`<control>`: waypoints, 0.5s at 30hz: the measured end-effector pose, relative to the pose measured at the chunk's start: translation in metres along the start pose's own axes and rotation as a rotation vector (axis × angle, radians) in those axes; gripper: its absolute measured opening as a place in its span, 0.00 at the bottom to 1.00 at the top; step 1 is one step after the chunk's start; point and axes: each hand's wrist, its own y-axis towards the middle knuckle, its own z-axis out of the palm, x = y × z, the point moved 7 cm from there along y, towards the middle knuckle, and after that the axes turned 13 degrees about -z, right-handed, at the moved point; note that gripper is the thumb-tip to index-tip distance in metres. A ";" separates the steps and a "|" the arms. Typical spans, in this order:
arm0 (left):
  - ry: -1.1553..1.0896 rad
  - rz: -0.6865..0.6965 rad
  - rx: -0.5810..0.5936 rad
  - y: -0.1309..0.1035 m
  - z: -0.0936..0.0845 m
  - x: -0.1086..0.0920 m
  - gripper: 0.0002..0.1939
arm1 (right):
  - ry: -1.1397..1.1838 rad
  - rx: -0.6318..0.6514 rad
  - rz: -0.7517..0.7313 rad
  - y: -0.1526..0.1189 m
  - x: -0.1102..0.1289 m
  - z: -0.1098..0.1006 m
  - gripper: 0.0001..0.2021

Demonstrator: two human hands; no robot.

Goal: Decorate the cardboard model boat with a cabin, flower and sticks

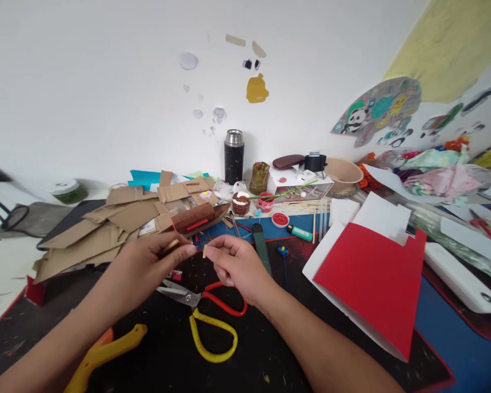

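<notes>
My left hand [145,267] is closed in a pinch, and a short tan wooden stick [172,245] shows between its fingers. Just across from it, my right hand [239,267] pinches a small tan wooden piece [205,251]. The fingertips of both hands are close together above the black mat [163,349]. Below them lie scissors [192,298] with one red and one yellow handle loop, blades apart. A yellow-handled tool [110,352] lies partly hidden under my left forearm. Behind the hands is a brown roll-like model [193,217] with a red strip.
Cardboard pieces [118,221] are piled at left. A black thermos [234,158] stands by the wall near a red paint lid [280,219] and a green glue bottle [300,233]. Red corrugated paper [372,278] lies at right, beside a white power strip [460,278].
</notes>
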 end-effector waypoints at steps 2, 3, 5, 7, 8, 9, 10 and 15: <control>0.043 -0.062 -0.147 0.006 -0.016 0.006 0.25 | -0.028 -0.018 -0.026 0.001 0.002 -0.003 0.22; 0.078 -0.086 -0.198 0.009 -0.022 0.009 0.25 | -0.042 -0.022 -0.035 0.002 0.002 -0.004 0.21; 0.151 -0.098 -0.274 0.014 -0.029 0.013 0.26 | -0.060 -0.025 -0.044 0.003 0.002 -0.005 0.21; 0.205 -0.082 -0.291 0.019 -0.029 0.016 0.29 | -0.067 -0.022 -0.051 0.004 0.001 -0.004 0.20; 0.225 -0.067 -0.286 0.021 -0.027 0.017 0.29 | -0.070 -0.021 -0.054 0.004 0.001 -0.004 0.20; 0.241 -0.054 -0.275 0.022 -0.024 0.018 0.29 | -0.074 -0.022 -0.055 0.004 0.000 -0.004 0.20; 0.253 -0.045 -0.266 0.024 -0.021 0.020 0.29 | -0.080 -0.026 -0.054 0.004 0.000 -0.004 0.19; 0.304 -0.047 -0.247 0.028 -0.011 0.030 0.26 | -0.101 -0.047 -0.038 0.005 -0.005 -0.005 0.16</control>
